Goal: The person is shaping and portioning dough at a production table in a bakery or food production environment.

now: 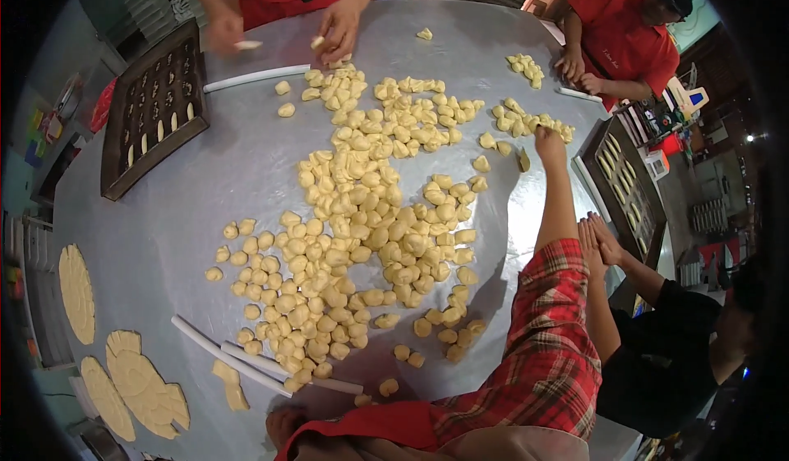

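Note:
My right arm, in a red plaid sleeve, stretches across the table to the right. My right hand [549,144] is closed at the near edge of a small group of dough pieces [516,121]; what its fingers hold, if anything, is hidden. Just left of it is a small, flat, brownish-yellow piece [524,161] that I cannot identify. My left hand [284,425] rests low at the table's near edge, in shadow, its fingers hard to make out. A large heap of pale yellow dough balls [353,214] spreads over the middle of the metal table [246,165].
White rods [232,355] lie by the heap's near side. Flat dough sheets [146,383] lie at left. Baking trays [156,103] with dough sticks stand at the left and right [629,186]. People in red work across the table; another person's hands [600,243] are beside my right arm.

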`<state>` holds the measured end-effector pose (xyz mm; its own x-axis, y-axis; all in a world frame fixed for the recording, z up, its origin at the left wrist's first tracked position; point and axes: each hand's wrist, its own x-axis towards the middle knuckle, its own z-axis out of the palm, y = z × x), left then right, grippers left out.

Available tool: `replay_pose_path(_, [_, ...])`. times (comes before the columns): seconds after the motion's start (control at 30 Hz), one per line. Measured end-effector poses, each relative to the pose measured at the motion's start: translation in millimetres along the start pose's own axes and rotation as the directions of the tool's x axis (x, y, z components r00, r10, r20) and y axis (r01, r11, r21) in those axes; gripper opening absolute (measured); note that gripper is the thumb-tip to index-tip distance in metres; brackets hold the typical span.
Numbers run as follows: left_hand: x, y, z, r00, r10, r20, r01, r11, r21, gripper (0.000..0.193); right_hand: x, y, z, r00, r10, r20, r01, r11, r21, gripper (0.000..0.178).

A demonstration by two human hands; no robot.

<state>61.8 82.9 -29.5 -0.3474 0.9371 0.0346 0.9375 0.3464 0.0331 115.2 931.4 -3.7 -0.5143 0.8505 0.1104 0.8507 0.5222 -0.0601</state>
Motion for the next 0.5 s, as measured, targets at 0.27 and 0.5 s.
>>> replay_pose_path(0.27, [20.2,30.2,-13.8,0.827,-0.55,0.114,0.503,0.636,-0.585,0.027,1.4,-23.5,23.8,0.939,0.158,-0.305,0.012,0.874,0.486,0.025])
replay_pose_path(0.5, [18.6,31.1,-21.9,0.826,-0.555,0.096,0.504,0.652,-0.567,0.028,-24.9,7.6,-21.7,0.968,0.25,0.014,-0.251,0.966,0.056,0.033])
